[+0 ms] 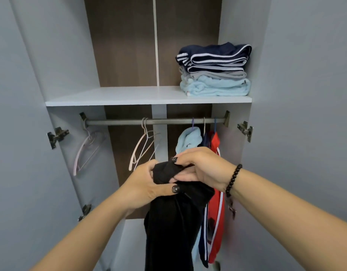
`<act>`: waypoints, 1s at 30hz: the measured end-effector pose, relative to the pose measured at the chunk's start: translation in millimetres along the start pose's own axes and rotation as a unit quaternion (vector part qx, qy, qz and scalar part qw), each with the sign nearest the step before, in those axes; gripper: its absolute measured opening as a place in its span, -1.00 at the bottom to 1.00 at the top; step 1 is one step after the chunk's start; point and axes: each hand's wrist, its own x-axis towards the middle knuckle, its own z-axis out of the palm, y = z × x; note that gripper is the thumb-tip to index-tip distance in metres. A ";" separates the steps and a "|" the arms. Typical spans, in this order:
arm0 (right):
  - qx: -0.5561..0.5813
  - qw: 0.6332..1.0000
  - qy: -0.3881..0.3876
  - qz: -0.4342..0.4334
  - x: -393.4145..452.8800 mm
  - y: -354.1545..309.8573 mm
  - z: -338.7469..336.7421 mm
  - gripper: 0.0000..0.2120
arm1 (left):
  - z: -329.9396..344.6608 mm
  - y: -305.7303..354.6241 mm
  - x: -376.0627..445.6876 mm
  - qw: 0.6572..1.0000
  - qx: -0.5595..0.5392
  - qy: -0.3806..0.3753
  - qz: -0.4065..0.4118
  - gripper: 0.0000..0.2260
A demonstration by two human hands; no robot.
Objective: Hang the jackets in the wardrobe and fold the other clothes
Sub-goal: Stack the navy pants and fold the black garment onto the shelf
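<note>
A black jacket [172, 227] hangs down in front of the open wardrobe, bunched at its top between both hands. My left hand [143, 184] grips the bunched top from the left, thumb across the cloth. My right hand [200, 165] pinches the same top from above and the right. Any hanger inside the black jacket is hidden. On the rail [155, 121], at the right, hang a light blue jacket [188, 140], a navy jacket [203, 241] and a red jacket [216, 222]. Folded clothes [214, 69] are stacked on the shelf [114, 96].
Two bare pale hangers [143, 147] hang at the rail's middle and another bare hanger [87, 149] at its left end. The wardrobe doors stand open on both sides, with metal hinges [57, 135] on the left and hinges [245, 131] on the right.
</note>
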 end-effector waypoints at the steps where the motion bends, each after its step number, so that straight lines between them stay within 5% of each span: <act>1: 0.003 1.000 -0.022 -0.007 -3.8 -1.8 -0.2 -0.83 | -0.2 2.5 -2.2 1.000 0.027 0.004 0.004 -0.57; 5: -0.149 0.981 -0.016 -0.126 -16.5 -4.5 -6.2 -0.69 | -0.8 10.9 -8.1 0.999 0.012 0.039 0.023 -0.72; 8: -0.360 0.897 0.054 -0.249 -25.5 2.6 -21.2 -0.81 | -8.6 19.2 -9.3 0.996 -0.037 0.074 0.032 -0.80; 13: -0.566 0.777 0.093 -0.258 -26.7 29.5 -49.6 -0.84 | -21.8 33.3 -10.5 0.991 -0.090 0.092 0.046 -0.75; 17: -0.529 0.793 0.069 -0.295 -28.2 30.9 -53.6 -0.83 | -31.1 39.3 -13.7 0.996 -0.045 0.066 0.037 -0.55; 20: -0.511 0.804 0.041 -0.300 -29.5 27.7 -54.3 -0.85 | -39.5 42.3 -16.3 0.997 0.043 0.052 0.046 -0.71; 25: -0.533 0.814 -0.034 -0.229 -35.2 7.3 -54.5 -0.79 | -49.8 33.7 -13.4 0.964 0.257 0.046 0.045 -0.68; 30: -0.468 0.847 -0.024 -0.251 -31.8 -1.2 -58.4 -0.86 | -45.5 25.2 -13.7 0.979 0.199 0.029 0.024 -0.73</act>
